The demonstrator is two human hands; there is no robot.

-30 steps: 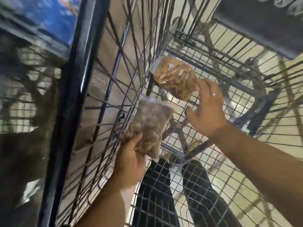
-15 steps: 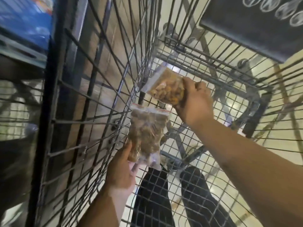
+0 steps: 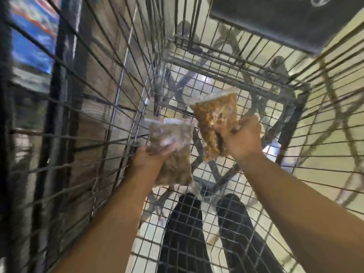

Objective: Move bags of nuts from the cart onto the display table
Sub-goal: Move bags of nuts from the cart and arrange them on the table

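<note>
Nut bags [image 3: 171, 152] in hands, above cart [image 3: 197, 91]

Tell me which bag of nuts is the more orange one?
The bag in the right hand: its orange-golden nuts contrast with the dull brown bag in the left hand.

Wire cart [image 3: 197, 223] under your arms

You are looking down through the cart's mesh floor, filling the centre and lower frame; nothing is lying directly on it, and pale flooring [image 3: 334, 154] is showing through at the right.
</note>
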